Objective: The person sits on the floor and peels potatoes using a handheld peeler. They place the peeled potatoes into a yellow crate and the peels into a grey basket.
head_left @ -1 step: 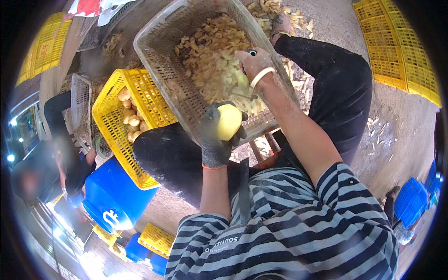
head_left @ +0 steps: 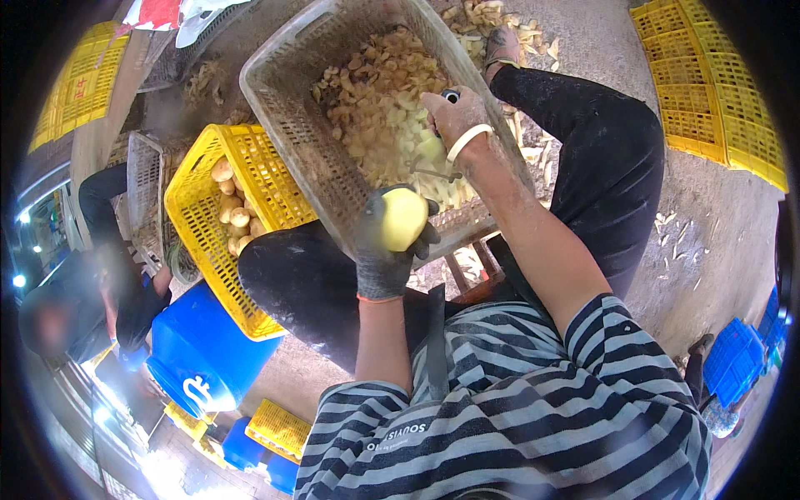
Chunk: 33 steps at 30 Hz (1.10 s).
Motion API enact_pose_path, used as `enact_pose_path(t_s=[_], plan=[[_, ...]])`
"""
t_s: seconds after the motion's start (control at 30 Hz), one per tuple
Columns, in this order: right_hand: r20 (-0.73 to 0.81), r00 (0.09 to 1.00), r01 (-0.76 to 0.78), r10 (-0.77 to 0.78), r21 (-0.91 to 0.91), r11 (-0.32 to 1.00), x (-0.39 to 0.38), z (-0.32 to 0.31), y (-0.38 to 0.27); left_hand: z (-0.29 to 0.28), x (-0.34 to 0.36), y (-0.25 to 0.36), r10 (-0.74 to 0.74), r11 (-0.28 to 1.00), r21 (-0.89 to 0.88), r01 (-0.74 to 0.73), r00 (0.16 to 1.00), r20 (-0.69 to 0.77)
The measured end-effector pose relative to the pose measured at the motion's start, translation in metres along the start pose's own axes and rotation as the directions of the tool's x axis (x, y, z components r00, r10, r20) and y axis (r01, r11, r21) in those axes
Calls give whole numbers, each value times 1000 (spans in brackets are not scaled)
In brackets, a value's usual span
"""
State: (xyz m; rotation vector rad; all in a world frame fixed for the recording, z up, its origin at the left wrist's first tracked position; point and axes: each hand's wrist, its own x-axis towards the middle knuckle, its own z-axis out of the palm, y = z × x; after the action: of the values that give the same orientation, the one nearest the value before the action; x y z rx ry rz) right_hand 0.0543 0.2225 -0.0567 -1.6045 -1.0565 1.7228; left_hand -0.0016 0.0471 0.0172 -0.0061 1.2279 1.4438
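Observation:
My left hand (head_left: 382,268), in a dark grey glove, is closed round a peeled, pale yellow potato (head_left: 404,220) over the near end of a grey plastic crate (head_left: 268,77). Ahead and to the right, my bare right hand (head_left: 463,115) grips a peeler (head_left: 440,173); its blade end hangs over the crate, apart from the potato, and most of the handle is hidden by my fingers. Thin potato peels (head_left: 367,104) are heaped in the crate.
A yellow crate (head_left: 279,179) at the left holds unpeeled potatoes (head_left: 239,217). Near it stand a blue barrel (head_left: 204,342) and another person (head_left: 71,304). Yellow crates (head_left: 692,92) are at the far right. Peels (head_left: 533,37) litter the floor.
The potato in my left hand has turned a little and shifted slightly left. My right hand with the peeler has barely moved.

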Motion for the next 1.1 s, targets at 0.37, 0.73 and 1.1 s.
enact_pose_path(t_s=[0.37, 0.73, 1.1], plan=[[79, 993, 72, -90, 200, 977, -72, -2, -61, -24, 15, -3, -98, 864, -476, 162, 983, 157], [107, 991, -104, 86, 178, 978, -34, 9, -34, 0, -2, 1, -7, 995, -94, -13, 979, -203], [46, 986, 132, -160, 372, 919, -24, -17, -54, 6, -5, 16, 143, 989, 33, -141, 988, -65]])
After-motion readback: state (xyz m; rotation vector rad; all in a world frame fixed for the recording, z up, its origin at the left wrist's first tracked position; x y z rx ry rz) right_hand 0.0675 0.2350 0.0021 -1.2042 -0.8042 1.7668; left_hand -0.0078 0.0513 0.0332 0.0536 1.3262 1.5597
